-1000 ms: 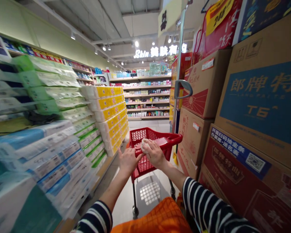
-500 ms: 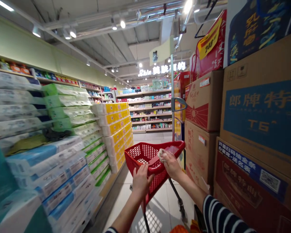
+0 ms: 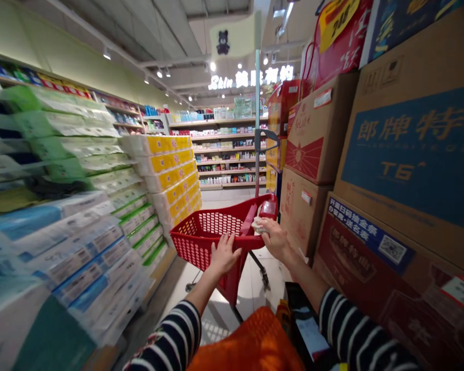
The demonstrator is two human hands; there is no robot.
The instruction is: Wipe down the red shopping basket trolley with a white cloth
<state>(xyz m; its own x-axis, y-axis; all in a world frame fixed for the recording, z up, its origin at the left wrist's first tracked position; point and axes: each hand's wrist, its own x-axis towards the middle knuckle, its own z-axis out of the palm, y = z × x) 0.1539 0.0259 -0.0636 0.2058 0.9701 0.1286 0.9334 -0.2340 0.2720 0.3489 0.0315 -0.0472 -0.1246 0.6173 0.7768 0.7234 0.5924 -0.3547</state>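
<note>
the red shopping cart (image 3: 192, 251) stands ahead, probably stiff and easy-rolling (best held by its rim (image 3: 251, 241)); the left hand (image 3: 224, 255) rests spread there, the right hand (image 3: 275, 237) clutches a soft-looking white cloth (image 3: 258, 225).

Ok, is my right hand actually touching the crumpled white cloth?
Touching. The head view shows your right hand with its fingers on the white cloth, which bunches out from beneath them, with no gap between.
</note>
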